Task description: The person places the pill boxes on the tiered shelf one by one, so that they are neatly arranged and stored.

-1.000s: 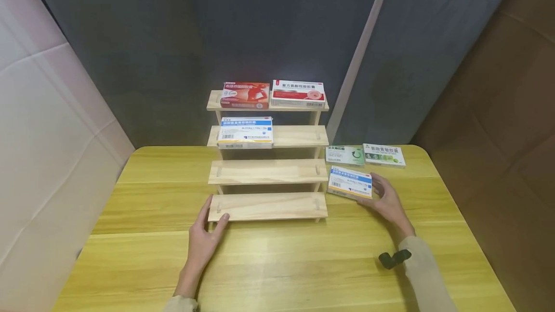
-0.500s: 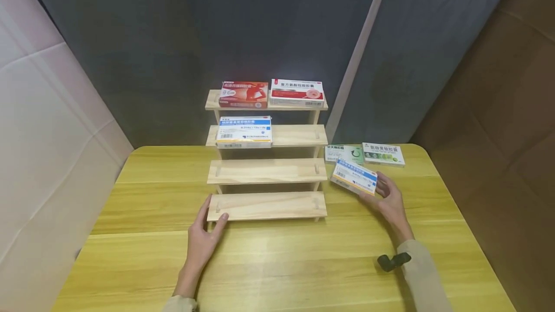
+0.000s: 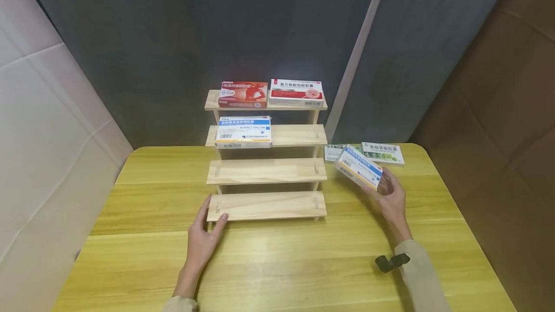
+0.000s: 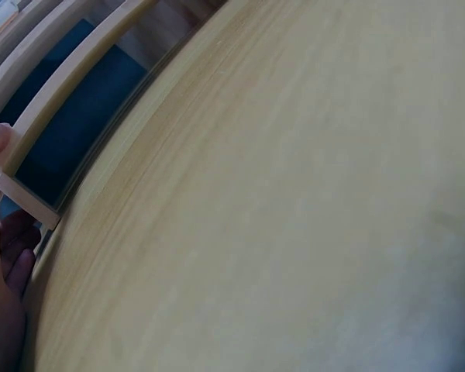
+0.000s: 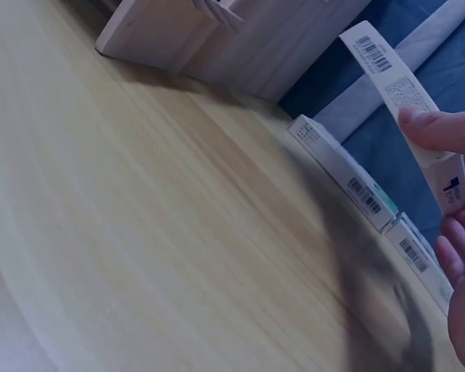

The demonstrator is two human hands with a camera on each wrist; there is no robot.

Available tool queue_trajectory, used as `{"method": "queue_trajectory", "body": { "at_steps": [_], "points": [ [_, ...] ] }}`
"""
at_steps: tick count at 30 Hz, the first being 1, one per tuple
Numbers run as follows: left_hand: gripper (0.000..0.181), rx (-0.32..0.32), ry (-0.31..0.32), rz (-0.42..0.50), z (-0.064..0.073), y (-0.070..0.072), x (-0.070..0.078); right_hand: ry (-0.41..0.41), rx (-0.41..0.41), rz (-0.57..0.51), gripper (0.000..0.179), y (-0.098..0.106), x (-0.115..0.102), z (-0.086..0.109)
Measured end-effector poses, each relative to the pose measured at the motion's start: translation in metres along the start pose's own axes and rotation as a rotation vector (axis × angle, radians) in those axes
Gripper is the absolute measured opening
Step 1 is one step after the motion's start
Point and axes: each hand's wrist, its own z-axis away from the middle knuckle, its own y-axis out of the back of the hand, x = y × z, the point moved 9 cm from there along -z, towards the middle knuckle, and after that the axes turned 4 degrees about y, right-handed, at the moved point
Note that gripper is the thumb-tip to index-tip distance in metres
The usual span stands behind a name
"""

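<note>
My right hand [image 3: 391, 199] grips a white-and-blue medicine box [image 3: 359, 167] by its right end, tilted and raised off the table. In the right wrist view the thumb [image 5: 438, 130] lies along one edge of this medicine box [image 5: 391, 89], the other fingers on its far side. My left hand [image 3: 203, 235] holds the lower left corner of a stepped wooden rack [image 3: 266, 206], thumb on the bottom shelf and fingers round its left side. A matching white-and-blue box [image 3: 244, 132] sits on the left of the second shelf from the top.
On the top shelf lie a red box [image 3: 244, 94] and a white-and-red box [image 3: 297, 92]. Right of the rack, a green-and-white box [image 3: 332, 152], partly covered by the held one, and a white-and-green box [image 3: 386, 153] lie on the wooden table [image 3: 269, 268]. A grey curtain hangs behind.
My right hand has lifted the white-and-blue medicine box up and slightly right, tilting its right end down; it now overlaps the green-and-white box. My left hand stays on the rack.
</note>
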Motion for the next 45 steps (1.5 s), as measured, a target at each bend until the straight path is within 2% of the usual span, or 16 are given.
{"method": "queue_trajectory", "body": {
  "at_steps": [11,17,22,35,42,45],
  "points": [
    [0.07,0.002,-0.002,-0.012,0.001,0.002,0.0,0.072,0.112,0.012,0.079,0.005,-0.023,0.0],
    [0.071,0.004,0.003,-0.01,0.001,0.003,0.0,0.128,0.141,0.003,0.077,0.005,-0.034,0.001],
    [0.071,0.007,0.004,0.0,0.0,0.002,0.001,0.19,0.142,-0.037,0.074,0.004,-0.048,0.002],
    [0.072,0.0,-0.01,0.011,0.001,0.001,0.003,0.261,0.145,-0.079,0.075,-0.004,-0.079,0.002],
    [0.071,-0.006,-0.016,0.02,0.0,0.0,0.002,0.311,0.146,-0.133,0.073,-0.01,-0.112,0.012],
    [0.072,-0.005,-0.019,0.02,0.001,0.0,0.002,0.335,0.133,-0.147,0.072,-0.013,-0.12,0.013]
  ]
}}
